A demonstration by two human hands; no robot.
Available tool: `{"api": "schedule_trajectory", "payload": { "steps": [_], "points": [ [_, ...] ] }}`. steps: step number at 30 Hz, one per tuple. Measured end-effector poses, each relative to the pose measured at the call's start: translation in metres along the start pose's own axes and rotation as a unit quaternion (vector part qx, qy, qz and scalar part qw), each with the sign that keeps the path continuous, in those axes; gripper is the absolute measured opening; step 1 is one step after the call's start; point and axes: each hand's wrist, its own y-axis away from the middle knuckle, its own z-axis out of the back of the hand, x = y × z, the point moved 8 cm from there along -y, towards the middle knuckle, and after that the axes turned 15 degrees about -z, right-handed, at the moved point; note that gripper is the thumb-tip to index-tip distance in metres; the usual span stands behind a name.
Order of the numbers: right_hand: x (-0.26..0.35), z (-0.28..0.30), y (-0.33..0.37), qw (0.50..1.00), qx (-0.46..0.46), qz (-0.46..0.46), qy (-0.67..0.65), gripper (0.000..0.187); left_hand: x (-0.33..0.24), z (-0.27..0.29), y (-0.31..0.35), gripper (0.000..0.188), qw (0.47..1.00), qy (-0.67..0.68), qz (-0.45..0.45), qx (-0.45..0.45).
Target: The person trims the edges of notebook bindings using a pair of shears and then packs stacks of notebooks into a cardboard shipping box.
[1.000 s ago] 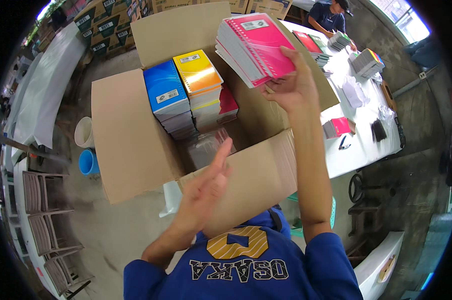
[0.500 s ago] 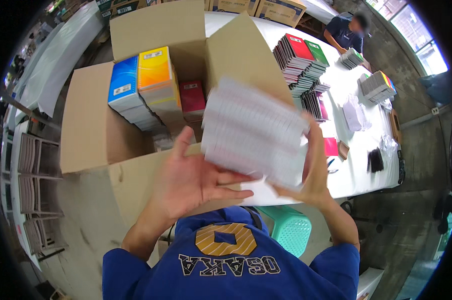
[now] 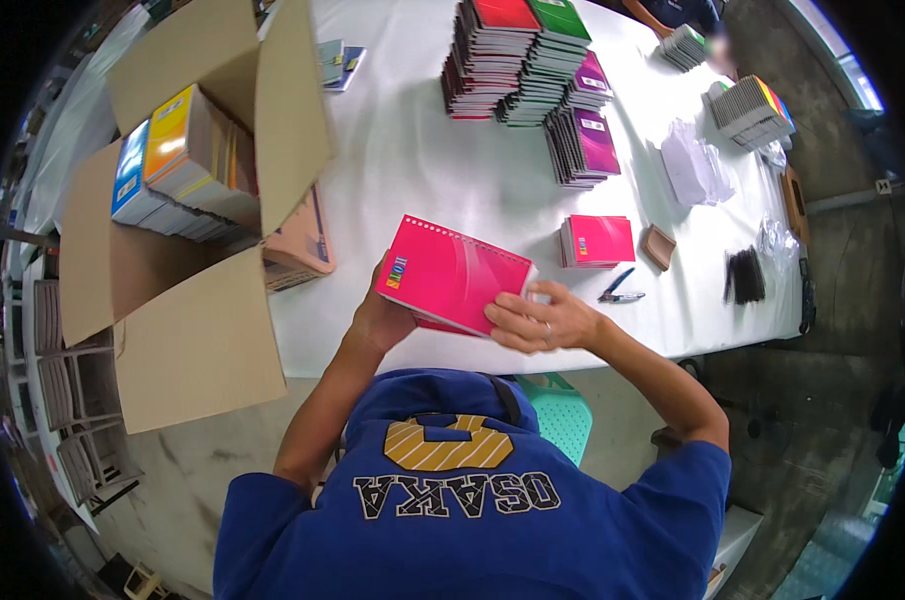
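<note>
Over the near edge of the white table, my two hands hold a small stack of pink notebooks (image 3: 453, 275). A row of punched holes runs along the top cover's far edge. My left hand (image 3: 381, 315) grips the stack at its left side, its fingers mostly hidden underneath. At the right end, my right hand (image 3: 543, 322) has its fingers bent over the near corner of the cover, with a ring showing. To the right of my hands, another pile of pink notebooks (image 3: 603, 240) lies on the table.
An open carton (image 3: 198, 350) holding yellow notebooks (image 3: 170, 130) and blue notebooks (image 3: 131, 175) stands left. Red (image 3: 508, 14), green (image 3: 561, 20) and purple notebooks (image 3: 598, 145) are piled farther back. Pliers (image 3: 623, 296) and a brown piece (image 3: 660, 246) lie right. A person (image 3: 663, 15) sits beyond.
My view has swung right, away from the carton. The notebooks came from blurred page edges over the carton to lying pink cover up over the table. My left hand closed on them.
</note>
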Motion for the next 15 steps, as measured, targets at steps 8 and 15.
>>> {"api": "schedule_trajectory", "payload": {
  "steps": [8,15],
  "points": [
    [-0.062,-0.117,0.084,0.986,0.048,-0.135,-0.085,0.054,0.069,0.074,-0.073,0.057,0.999,-0.010,-0.037,-0.036],
    [-0.055,-0.148,0.127,0.977,0.064,-0.169,-0.112,0.049,0.089,0.121,-0.069,0.057,0.994,-0.061,-0.014,-0.086]
  ]
}}
